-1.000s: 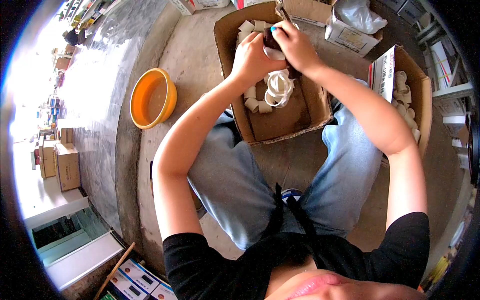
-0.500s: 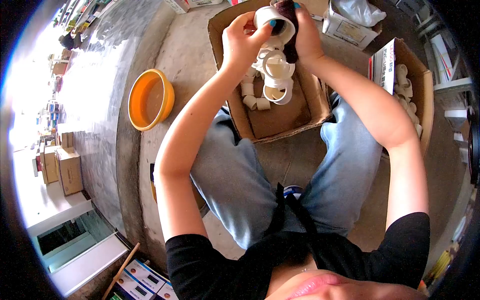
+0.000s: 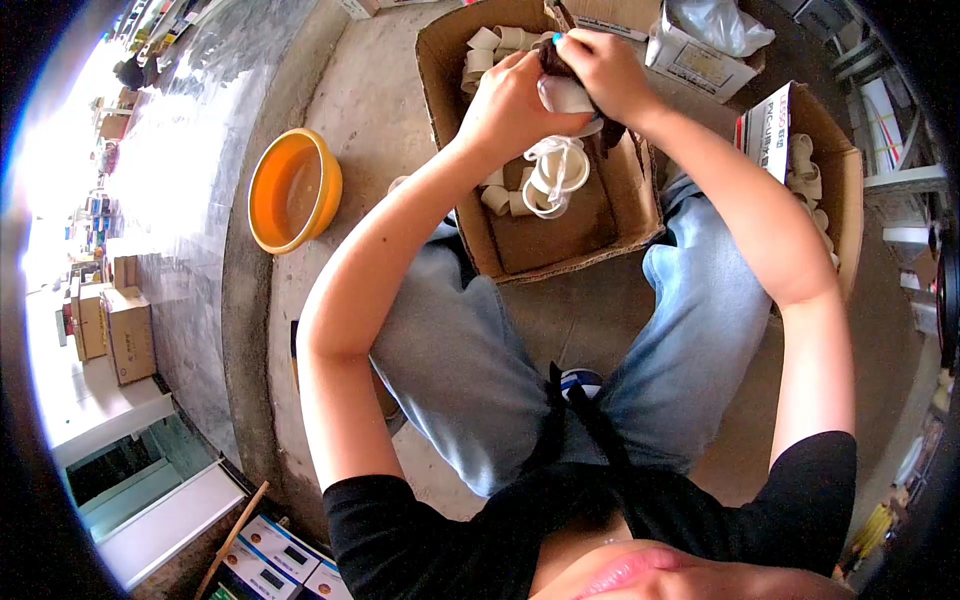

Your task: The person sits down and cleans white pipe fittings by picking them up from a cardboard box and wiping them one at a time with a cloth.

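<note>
My left hand (image 3: 508,108) is closed around a white plastic pipe fitting (image 3: 564,96) above the open cardboard box (image 3: 628,212). My right hand (image 3: 608,76) grips a dark brown cloth (image 3: 552,60), which is pressed against the fitting. Part of the cloth hangs below my right fingers. Beneath my hands are larger white ring-shaped fittings (image 3: 546,190), with what looks like clear plastic over them. Several smaller pipe fittings (image 3: 494,200) lie along the box's left side. My hands and the cloth hide part of the held fitting.
An orange basin (image 3: 328,205) stands on the floor at left. To the right, another cardboard box (image 3: 850,200) holds several white fittings. A white carton (image 3: 690,62) with a plastic bag (image 3: 722,26) is at the back right. My legs flank the middle box.
The fitting has tilted and moved down slightly, and its open end no longer faces me. My right hand has brought the cloth over it, and my left hand has moved lower.
</note>
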Tool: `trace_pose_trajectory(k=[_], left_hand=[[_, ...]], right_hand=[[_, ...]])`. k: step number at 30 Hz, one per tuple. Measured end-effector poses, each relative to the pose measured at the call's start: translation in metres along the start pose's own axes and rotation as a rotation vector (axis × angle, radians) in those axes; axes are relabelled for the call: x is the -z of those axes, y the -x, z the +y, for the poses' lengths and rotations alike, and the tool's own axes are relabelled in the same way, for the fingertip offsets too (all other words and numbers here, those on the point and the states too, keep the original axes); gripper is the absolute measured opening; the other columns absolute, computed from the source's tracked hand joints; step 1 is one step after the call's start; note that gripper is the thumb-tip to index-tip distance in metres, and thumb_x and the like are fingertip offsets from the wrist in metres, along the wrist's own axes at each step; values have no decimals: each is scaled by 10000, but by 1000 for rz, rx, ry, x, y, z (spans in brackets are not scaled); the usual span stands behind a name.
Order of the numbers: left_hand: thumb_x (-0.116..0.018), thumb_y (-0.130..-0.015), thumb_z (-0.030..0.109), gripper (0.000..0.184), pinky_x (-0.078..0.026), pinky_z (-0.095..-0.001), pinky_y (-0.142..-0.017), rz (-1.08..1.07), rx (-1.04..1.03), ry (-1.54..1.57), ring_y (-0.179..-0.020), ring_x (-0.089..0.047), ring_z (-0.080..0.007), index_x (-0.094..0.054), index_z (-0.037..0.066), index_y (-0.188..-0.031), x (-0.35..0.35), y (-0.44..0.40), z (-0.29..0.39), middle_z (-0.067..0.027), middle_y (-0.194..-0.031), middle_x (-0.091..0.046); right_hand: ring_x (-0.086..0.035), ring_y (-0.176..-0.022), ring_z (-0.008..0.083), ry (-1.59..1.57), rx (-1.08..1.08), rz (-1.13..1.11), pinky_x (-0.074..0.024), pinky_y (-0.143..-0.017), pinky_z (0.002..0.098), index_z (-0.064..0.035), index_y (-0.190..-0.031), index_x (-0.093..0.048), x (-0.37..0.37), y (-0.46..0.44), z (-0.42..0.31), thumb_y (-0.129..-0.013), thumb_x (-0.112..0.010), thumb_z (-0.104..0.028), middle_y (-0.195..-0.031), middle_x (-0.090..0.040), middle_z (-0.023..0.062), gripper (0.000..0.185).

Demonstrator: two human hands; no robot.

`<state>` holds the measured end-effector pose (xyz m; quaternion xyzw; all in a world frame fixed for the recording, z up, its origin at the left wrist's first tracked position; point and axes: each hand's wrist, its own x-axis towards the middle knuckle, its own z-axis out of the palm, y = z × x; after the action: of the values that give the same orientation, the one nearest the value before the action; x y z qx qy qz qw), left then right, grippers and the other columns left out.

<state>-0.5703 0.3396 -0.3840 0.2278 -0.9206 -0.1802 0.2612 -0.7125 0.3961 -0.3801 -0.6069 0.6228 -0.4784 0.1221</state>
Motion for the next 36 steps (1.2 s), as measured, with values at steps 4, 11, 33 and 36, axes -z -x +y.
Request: trace_pose_trajectory(k=[4,11,33,36], left_hand=[[-802,-590,272,630,-447,-336,-824,147,-14,358,-939,-558,-205,-520,39,-1102,-15,-4,-19,-98,-989,-579],[-729,-635,469,706,-335,-395,-909,89,-182,150,-1021,-461,-300,-483,-3,-1099,-14,2,-27,-137,-1014,-516],[-733,-573,376,635,-487,-400,-735,-236,60,81,-846,-578,-336,-489,-14,-1011,-27,30,4,-169,-924,-546],[-738,-561,355,618,-488,-390,-728,-204,99,62,-848,-578,-331,-501,5,-1012,-24,29,6,-156,-917,-555]], right_hand=[[-577,-654,149,-601,-328,108,-449,-640,273,-30,-787,-604,-9,-10,39,-863,-451,-299,-741,-616,48,319],[-582,-663,165,-1132,-406,283,-469,-649,287,-46,-813,-596,2,-2,47,-871,-388,-330,-757,-611,68,357],[-586,-843,285,-78,-173,50,-444,-743,346,-29,-983,-521,-13,65,12,-891,-461,-215,-876,-596,163,216],[-570,-903,274,-132,-196,89,-429,-795,333,-13,-999,-532,-20,65,6,-886,-469,-249,-933,-596,159,269]])
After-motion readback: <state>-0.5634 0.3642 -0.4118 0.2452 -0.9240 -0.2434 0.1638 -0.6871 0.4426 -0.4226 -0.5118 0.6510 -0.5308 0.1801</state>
